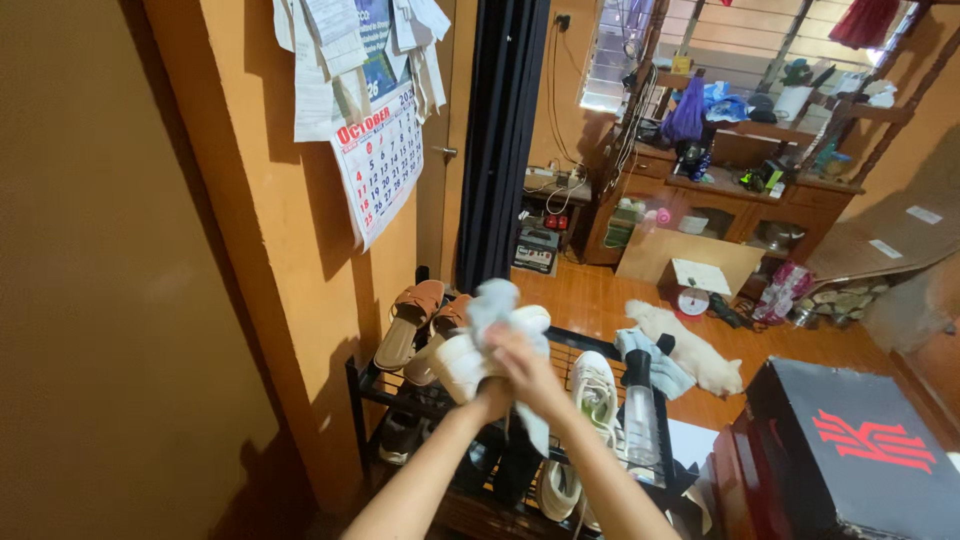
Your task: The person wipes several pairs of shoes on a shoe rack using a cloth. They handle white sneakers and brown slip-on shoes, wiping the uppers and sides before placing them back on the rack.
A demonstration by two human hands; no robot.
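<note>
Both hands meet above the black shoe rack [372, 385]. The left hand [490, 392] seems to grip a white shoe [462, 362] from beneath, its fingers mostly hidden. The right hand [520, 362] presses a pale blue cloth [495, 305] onto the shoe, fingers curled about it. Brown sandals [412, 322] and a spray bottle [640, 420] sit on the rack; a white cat [690, 350] lies on the floor.

Both forearms raised, right hand [522, 362] clenched
</note>
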